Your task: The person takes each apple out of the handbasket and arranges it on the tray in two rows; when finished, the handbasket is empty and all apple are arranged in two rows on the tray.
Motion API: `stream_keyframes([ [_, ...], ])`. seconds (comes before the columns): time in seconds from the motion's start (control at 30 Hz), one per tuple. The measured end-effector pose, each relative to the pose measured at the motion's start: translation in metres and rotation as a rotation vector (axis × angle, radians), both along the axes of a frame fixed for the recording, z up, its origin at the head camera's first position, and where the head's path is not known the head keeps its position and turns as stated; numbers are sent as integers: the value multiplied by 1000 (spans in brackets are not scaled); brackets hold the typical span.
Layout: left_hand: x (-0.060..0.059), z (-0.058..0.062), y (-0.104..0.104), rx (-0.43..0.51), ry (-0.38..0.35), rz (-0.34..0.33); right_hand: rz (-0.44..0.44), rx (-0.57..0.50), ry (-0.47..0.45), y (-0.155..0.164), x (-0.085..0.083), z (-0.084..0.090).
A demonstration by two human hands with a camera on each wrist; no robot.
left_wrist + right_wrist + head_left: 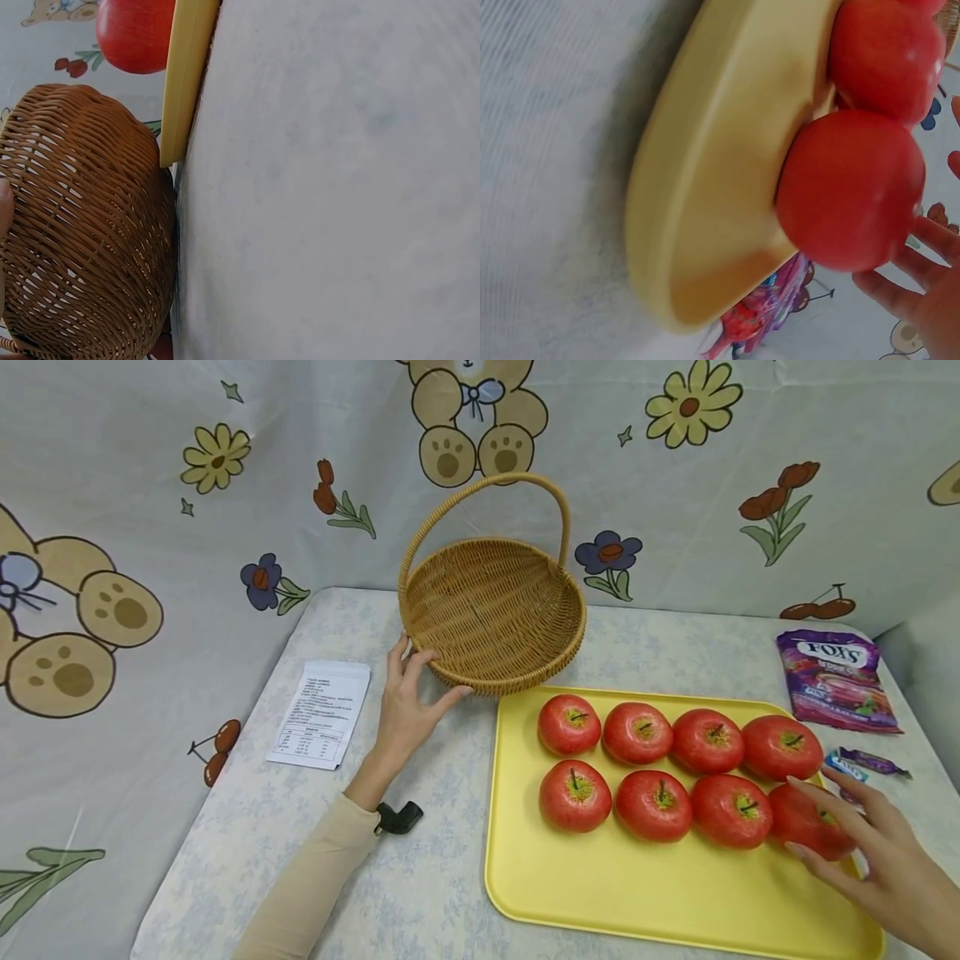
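From here I see my right hand (885,852) at the near right corner of the yellow tray (645,893), fingers spread and reaching over the end apple (806,822) of the front row. The fingertips touch or nearly touch its skin; I cannot tell that the grip has closed on it. In the right wrist view the same apple (851,187) sits at the tray's lip with my fingers (900,292) just beside it, straight rather than curled.

My left hand (405,702) rests with relaxed, spread fingers against the near left rim of the wicker basket (495,610), steadying it without clasping. The basket stands on the desk (420,877) just behind the tray, touching or almost touching its far edge.

I judge the apple smooth, glossy and round, so it could slip from a fingertip pinch; I would cup it from above with fingers around its widest part. Its even shine suggests it may be a light, hard imitation, though I cannot be sure. Seven more apples lie in two rows, close together, so there is little room on its left side.

The basket is stiff woven cane, shallow, with a tall hoop handle (480,493); probably light and apt to slide. The tray is smooth plastic with a rounded rim.
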State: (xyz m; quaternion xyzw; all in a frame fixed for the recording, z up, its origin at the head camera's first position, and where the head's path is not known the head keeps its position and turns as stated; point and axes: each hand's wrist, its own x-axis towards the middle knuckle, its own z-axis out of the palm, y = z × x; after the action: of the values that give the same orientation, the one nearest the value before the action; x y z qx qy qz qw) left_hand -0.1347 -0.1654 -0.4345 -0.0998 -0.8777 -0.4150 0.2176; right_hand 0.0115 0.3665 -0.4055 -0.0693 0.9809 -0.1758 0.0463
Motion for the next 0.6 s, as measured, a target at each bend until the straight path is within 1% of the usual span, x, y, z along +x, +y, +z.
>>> stream_keyframes([
  [0.13,0,0,-1,1,-5,-6,-10,42,21,-12,3,8],
  [0.27,1,-1,-1,0,-10,-13,-6,57,80,-23,8,12],
  [0.47,1,0,-2,-15,-26,-19,102,28,193,-43,7,19],
  [0.53,2,0,-2,-25,-38,-21,129,50,206,-51,6,20],
  [0.6,3,1,-3,-42,-51,-23,133,86,199,-58,5,21],
])
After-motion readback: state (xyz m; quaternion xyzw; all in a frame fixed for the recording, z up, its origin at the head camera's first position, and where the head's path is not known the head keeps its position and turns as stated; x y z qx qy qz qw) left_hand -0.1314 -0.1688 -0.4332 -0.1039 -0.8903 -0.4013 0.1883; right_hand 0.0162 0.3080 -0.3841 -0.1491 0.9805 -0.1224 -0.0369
